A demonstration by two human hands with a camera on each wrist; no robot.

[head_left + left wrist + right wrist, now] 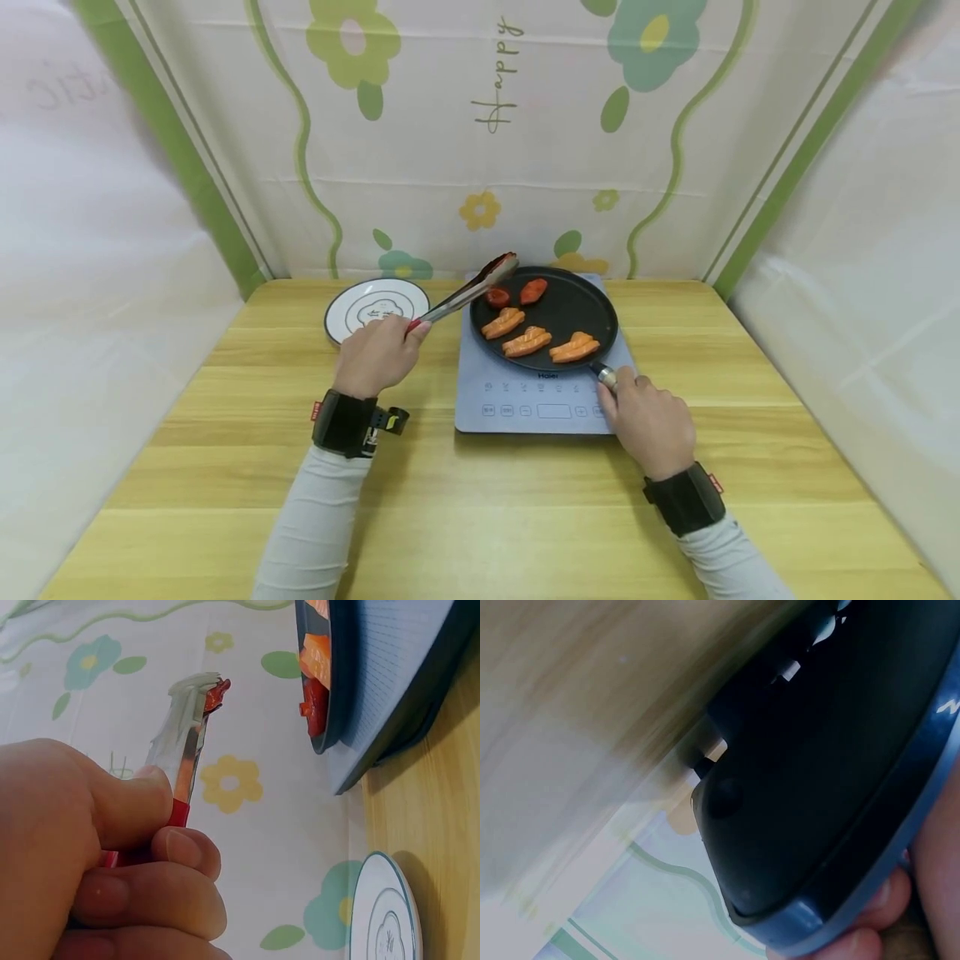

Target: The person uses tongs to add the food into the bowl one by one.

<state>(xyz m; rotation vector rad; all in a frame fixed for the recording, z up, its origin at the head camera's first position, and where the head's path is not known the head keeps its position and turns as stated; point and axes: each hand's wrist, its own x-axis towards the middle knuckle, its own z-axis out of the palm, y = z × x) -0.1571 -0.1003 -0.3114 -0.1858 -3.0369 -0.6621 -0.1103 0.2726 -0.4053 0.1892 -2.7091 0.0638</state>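
- Left hand (378, 354): thumb and fingers (184, 851) curl tight round the red grip of the tongs (471, 289), knuckles up, forearm lying across the table (225, 467).
- The tongs slant up to the right, their tips nearly closed and raised over the pan's far left rim, just above a dark red piece (497, 297).
- The white plate (343, 310) sits just behind that hand.
- Black pan (577, 304): rests on the blue cooktop (480, 392), holding 3 orange pieces (527, 341) and 2 red ones.
- Right hand (651, 421): fingers wrap the pan handle (606, 377) at the cooktop's near right corner, palm down.
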